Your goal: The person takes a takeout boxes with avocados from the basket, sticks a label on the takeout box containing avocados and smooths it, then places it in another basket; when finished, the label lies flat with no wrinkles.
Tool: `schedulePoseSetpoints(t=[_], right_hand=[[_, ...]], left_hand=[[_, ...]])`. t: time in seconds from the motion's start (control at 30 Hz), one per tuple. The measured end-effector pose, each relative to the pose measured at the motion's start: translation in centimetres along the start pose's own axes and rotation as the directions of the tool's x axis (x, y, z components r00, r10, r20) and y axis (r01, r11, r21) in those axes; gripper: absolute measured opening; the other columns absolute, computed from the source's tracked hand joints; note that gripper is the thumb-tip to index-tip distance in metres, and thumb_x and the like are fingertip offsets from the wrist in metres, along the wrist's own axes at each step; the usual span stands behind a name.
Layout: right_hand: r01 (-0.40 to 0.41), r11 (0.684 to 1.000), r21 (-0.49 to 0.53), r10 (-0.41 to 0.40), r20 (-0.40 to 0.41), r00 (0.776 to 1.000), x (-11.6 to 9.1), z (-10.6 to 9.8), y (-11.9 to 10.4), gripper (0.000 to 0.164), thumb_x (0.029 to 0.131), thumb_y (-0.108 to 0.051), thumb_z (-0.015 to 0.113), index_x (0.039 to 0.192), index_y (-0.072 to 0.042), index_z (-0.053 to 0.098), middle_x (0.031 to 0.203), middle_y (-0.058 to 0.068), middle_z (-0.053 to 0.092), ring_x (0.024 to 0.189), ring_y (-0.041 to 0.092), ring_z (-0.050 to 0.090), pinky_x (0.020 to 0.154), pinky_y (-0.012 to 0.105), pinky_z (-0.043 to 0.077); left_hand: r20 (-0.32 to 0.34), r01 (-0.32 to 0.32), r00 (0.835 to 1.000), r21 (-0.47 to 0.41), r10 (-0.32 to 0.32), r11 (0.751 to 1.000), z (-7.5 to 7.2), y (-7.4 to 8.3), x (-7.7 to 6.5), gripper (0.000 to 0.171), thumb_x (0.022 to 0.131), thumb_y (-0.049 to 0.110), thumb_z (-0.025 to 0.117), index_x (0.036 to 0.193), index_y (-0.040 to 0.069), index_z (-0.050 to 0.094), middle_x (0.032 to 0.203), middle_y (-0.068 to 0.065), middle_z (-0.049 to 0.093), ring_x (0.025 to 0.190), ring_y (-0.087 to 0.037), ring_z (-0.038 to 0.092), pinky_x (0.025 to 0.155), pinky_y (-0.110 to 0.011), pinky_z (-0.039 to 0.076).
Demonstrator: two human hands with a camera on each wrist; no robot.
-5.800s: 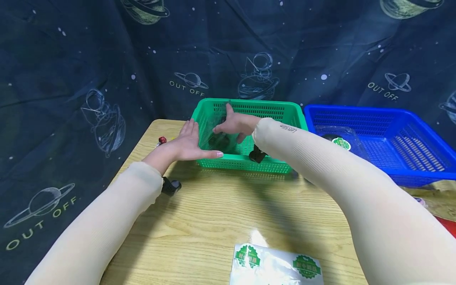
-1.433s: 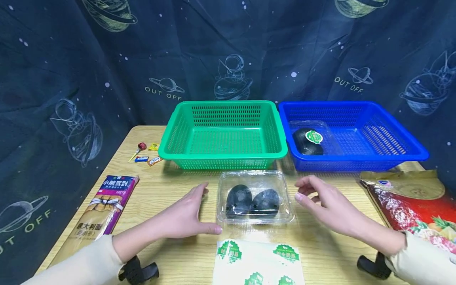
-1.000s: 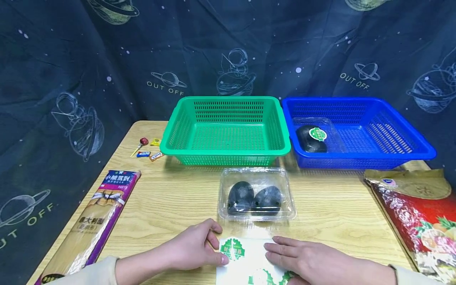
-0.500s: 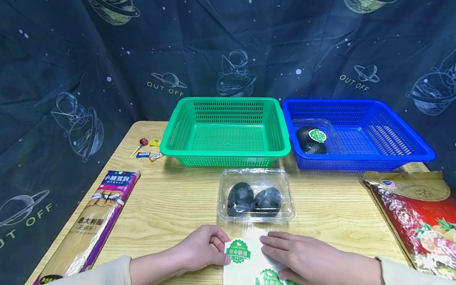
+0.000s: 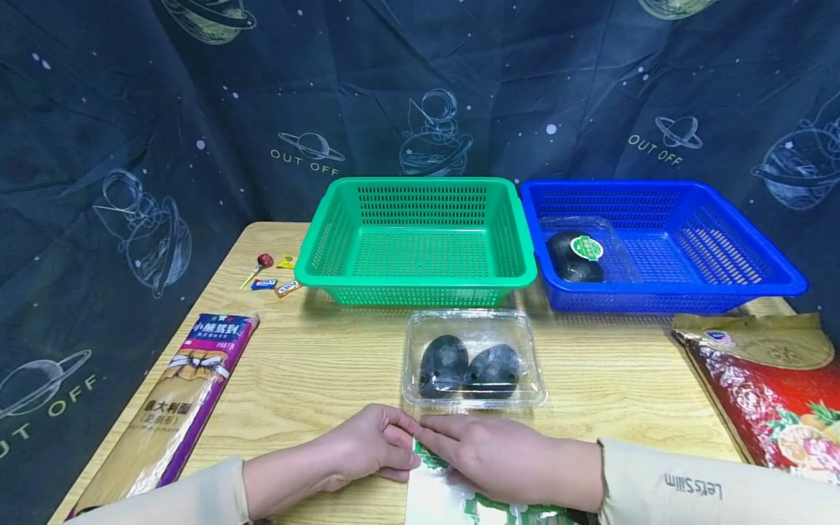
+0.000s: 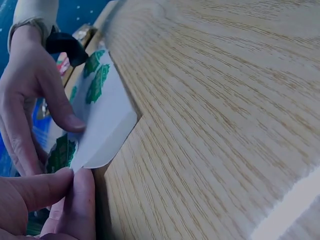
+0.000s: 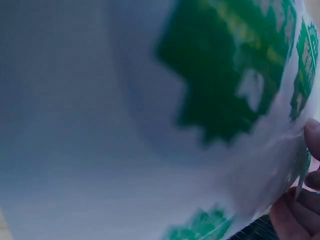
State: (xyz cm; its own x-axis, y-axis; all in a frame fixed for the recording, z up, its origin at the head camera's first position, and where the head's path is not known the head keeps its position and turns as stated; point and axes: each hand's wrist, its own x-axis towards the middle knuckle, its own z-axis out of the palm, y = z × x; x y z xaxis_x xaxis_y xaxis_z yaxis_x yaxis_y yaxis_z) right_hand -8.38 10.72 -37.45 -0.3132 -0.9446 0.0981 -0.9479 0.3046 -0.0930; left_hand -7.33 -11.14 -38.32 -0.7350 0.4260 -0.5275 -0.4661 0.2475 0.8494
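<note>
My left hand (image 5: 367,445) pinches the upper left corner of a white sheet of green stickers (image 5: 433,503) between thumb and fingers. My right hand (image 5: 505,456) reaches across the sheet, its straight fingertips at the green corner sticker (image 6: 61,152), close beside my left fingertips. In the left wrist view my right thumb (image 6: 72,122) is spread from the other fingers and the sheet bends upward. Stickers (image 7: 230,70) fill much of the right wrist view. Just beyond the hands is a closed clear plastic box (image 5: 525,328) with two dark oval fruits (image 5: 445,364) inside.
Behind the box stands a green basket (image 5: 413,281). A blue basket (image 5: 656,292) at right holds another clear box with a stickered dark fruit (image 5: 574,259). A pasta pack (image 5: 170,408) lies left, a red bag (image 5: 768,386) right. A lollipop (image 5: 265,261) and small sweets (image 5: 264,284) lie at the far left.
The fruit box went from the green basket onto the table. Both hands then came to the sticker sheet; in the last half second the right hand slid left to the corner my left hand pinches.
</note>
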Motion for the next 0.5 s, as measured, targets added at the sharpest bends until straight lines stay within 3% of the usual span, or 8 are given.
schedulePoseSetpoints(t=[0.13, 0.23, 0.5], right_hand=[[0.046, 0.986, -0.16, -0.054, -0.045, 0.998, 0.47, 0.2, -0.01, 0.051, 0.088, -0.02, 0.068, 0.134, -0.004, 0.053, 0.128, 0.006, 0.058, 0.116, 0.012, 0.056, 0.088, 0.019, 0.049], [0.065, 0.978, -0.199, -0.082, -0.08, 0.993, 0.72, 0.19, 0.04, 0.044, 0.086, -0.014, 0.07, 0.127, -0.009, 0.059, 0.122, 0.002, 0.059, 0.112, 0.011, 0.058, 0.085, 0.017, 0.049], [0.07, 0.995, -0.065, -0.078, -0.12, 0.99, 0.87, -0.09, 0.08, 0.046, 0.083, -0.009, 0.072, 0.127, -0.011, 0.06, 0.116, 0.0, 0.057, 0.104, 0.005, 0.057, 0.078, 0.012, 0.049]], left_hand=[[0.001, -0.001, 1.0, -0.027, 0.001, 1.0, 0.03, 0.01, 0.01, 0.028, 0.082, -0.015, 0.062, 0.107, -0.01, 0.053, 0.078, -0.004, 0.058, 0.072, -0.011, 0.061, 0.069, -0.032, 0.057], [0.005, -0.01, 1.0, -0.037, 0.01, 0.999, 0.04, 0.02, 0.01, 0.029, 0.082, -0.016, 0.061, 0.108, -0.011, 0.051, 0.082, -0.006, 0.062, 0.075, -0.013, 0.063, 0.071, -0.033, 0.057], [0.023, -0.015, 1.0, -0.028, 0.016, 0.999, -0.13, -0.05, 0.19, 0.032, 0.081, -0.02, 0.056, 0.111, -0.011, 0.052, 0.093, -0.013, 0.07, 0.08, -0.017, 0.065, 0.071, -0.034, 0.057]])
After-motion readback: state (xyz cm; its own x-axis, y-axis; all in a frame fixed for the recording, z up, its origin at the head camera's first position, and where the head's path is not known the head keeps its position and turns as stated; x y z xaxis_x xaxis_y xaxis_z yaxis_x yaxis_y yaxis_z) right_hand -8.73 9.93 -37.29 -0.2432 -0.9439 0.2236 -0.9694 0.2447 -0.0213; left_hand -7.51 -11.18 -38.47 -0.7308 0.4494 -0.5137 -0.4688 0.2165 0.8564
